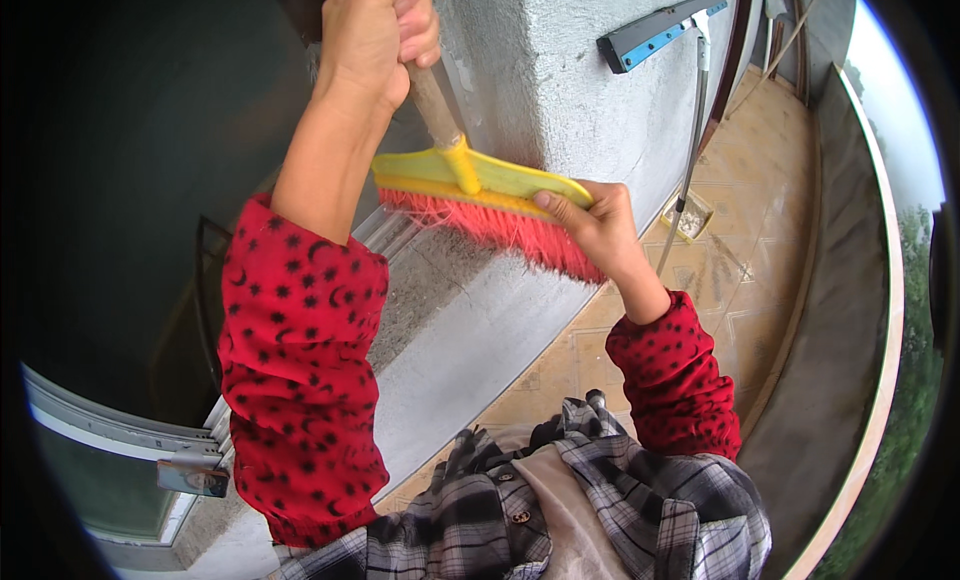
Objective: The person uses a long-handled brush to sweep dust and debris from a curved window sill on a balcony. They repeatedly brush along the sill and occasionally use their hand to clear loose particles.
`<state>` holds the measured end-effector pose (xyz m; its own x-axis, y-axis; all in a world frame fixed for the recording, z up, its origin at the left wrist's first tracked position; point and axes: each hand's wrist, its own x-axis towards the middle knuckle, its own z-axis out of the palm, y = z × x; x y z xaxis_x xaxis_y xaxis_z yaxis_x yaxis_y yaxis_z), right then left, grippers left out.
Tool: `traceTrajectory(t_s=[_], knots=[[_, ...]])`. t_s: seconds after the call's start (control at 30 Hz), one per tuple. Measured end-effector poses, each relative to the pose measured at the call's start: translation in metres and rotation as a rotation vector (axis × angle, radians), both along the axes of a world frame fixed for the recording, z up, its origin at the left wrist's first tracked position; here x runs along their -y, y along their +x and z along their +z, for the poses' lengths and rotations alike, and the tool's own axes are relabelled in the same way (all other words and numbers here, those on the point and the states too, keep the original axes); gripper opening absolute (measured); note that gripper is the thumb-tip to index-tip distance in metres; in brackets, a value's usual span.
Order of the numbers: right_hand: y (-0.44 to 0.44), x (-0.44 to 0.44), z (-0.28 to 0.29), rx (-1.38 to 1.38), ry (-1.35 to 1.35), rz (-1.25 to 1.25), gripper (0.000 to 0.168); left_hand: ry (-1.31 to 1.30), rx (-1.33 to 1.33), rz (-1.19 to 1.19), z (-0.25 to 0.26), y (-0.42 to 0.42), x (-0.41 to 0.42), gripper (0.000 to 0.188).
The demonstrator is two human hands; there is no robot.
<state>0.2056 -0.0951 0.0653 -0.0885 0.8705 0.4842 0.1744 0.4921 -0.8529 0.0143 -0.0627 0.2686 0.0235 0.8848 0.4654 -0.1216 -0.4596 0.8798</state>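
My left hand (379, 44) is wrapped around the wooden handle (435, 107) of a broom, close above its socket. The yellow plastic broom head (480, 171) slants across the middle of the view, its pinkish-red bristles (487, 226) pointing down towards me. At the head's right end, my right hand (604, 224) pinches the yellow plastic, the thumb on the near side; the fingers behind it are partly hidden. The broom is held off the floor in front of a white rough-plastered wall corner (536, 62). Its handle's upper end runs out of view.
A squeegee (664, 36) with a blue and black head leans against the wall. Behind its pole a small yellow tray (690, 216) with pale bits rests on the tiled floor (765, 280). A parapet (847, 340) bounds the right. At left, a phone (193, 479) is by the window frame (127, 437).
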Motion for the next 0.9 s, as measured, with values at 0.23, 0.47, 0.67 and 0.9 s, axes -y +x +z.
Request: traceTrajectory(t_s=[0.23, 0.47, 0.67, 0.9], knots=[[-0.012, -0.009, -0.031, -0.068, -0.145, 0.141, 0.028, 0.011, -0.026, 0.082, -0.021, 0.011, 0.007, 0.050], [-0.001, -0.028, 0.007, -0.046, 0.004, 0.057, 0.023, 0.087, 0.069, 0.041, 0.005, 0.004, 0.001, 0.049], [-0.009, -0.022, -0.016, -0.117, -0.187, 0.477, 0.030, -0.019, -0.125, 0.210, -0.004, 0.012, 0.025, 0.049], [-0.037, -0.034, 0.049, -0.081, 0.050, 0.574, 0.028, 0.038, -0.059, -0.450, 0.053, -0.075, 0.041, 0.047]])
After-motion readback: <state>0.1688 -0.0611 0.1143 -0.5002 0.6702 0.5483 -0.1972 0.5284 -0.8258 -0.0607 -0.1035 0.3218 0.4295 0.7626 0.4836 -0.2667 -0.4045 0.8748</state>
